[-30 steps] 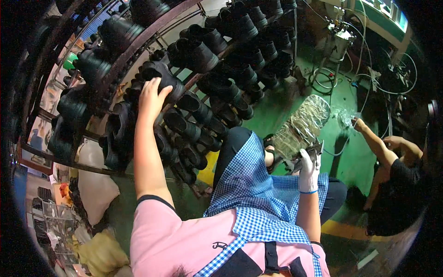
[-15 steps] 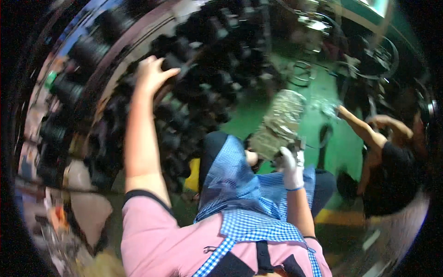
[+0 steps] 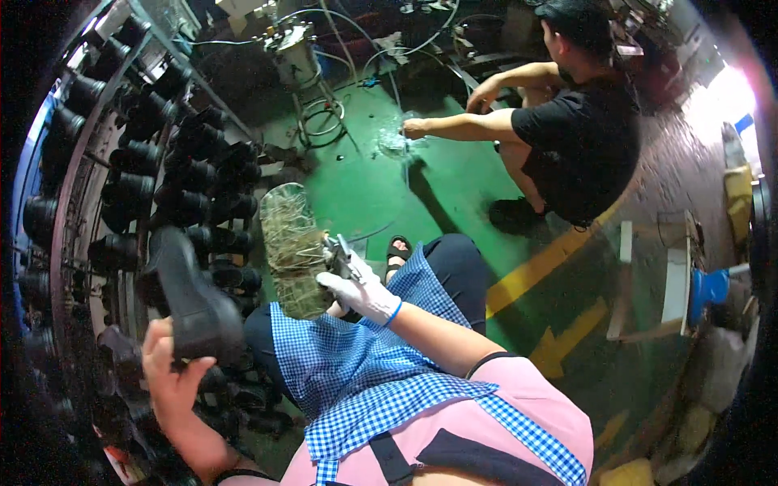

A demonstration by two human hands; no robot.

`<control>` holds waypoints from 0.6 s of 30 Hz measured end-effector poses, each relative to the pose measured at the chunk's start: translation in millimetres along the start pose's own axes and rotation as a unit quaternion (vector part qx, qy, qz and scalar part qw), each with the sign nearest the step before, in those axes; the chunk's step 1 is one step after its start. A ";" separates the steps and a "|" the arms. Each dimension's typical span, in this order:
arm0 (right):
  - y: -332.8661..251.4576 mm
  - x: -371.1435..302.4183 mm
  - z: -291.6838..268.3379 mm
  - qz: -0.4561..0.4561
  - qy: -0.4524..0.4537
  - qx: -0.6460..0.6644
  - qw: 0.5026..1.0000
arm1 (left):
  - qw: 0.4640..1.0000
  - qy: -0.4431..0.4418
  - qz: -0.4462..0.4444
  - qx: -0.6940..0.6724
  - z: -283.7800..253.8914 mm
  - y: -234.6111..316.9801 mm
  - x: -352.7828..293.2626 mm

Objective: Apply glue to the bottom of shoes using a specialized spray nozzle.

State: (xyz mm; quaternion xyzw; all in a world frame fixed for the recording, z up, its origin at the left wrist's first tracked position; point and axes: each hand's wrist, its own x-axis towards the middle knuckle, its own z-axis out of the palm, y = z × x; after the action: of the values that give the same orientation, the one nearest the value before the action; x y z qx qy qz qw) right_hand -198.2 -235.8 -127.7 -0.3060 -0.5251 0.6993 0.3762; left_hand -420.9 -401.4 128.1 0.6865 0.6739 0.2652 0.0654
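Note:
On the left, my bare left hand (image 3: 170,377) has its fingers and thumb at the heel end of a black shoe (image 3: 194,304), which is blurred by motion with its sole toward me. The exact contact is partly hidden. My right hand (image 3: 365,293), in a white glove, is closed around a metal spray gun (image 3: 344,257) above my lap. Against the gun, over the gap between my knees, is a long rounded piece (image 3: 293,247), greenish-brown and covered in pale strands; I cannot tell whether it is joined to the gun.
Black shoes (image 3: 130,188) fill a tall rack (image 3: 71,194) along the left. A metal tank on a stand (image 3: 298,65), with hoses, stands at the far side. Right of it a person in black (image 3: 575,138) crouches, one hand at clear plastic (image 3: 395,139) on the green floor (image 3: 356,186).
My view has turned right. My left hand, empty and stretched toward the rack before, is now lower and nearer with a black shoe. The right hand still grips the spray gun.

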 end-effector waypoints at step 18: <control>4.8 3.1 -19.4 0.000 0.079 -0.136 0.988 | 0.981 -0.074 0.152 0.100 121.6 31.3 40.4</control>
State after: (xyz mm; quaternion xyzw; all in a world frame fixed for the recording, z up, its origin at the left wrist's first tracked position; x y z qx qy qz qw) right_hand -184.9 -224.2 -137.5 -0.4089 -0.5839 0.5948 0.3717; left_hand -340.0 -332.7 49.8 0.8018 0.5780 0.1520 0.0049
